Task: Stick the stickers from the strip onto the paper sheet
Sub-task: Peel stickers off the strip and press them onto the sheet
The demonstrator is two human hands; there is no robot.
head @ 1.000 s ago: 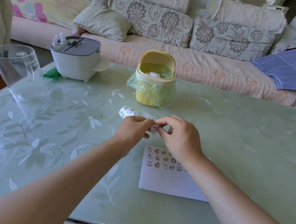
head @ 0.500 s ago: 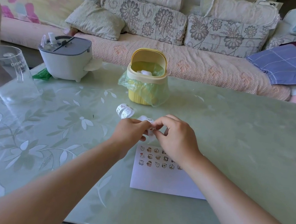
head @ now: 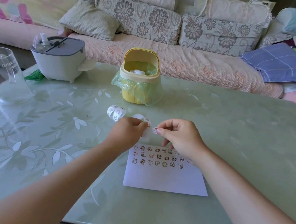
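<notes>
Sticker lifted above paper sheet [head: 166,175].
Right hand [head: 181,139] pinched one sticker [head: 155,130]; left hand [head: 128,133] gripped the strip [head: 116,112].

bin [head: 139,85] behind strip [head: 116,112]; paper sheet [head: 166,177] nearer, on table [head: 232,139]

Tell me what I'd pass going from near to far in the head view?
paper → strip → bin → sofa
</notes>
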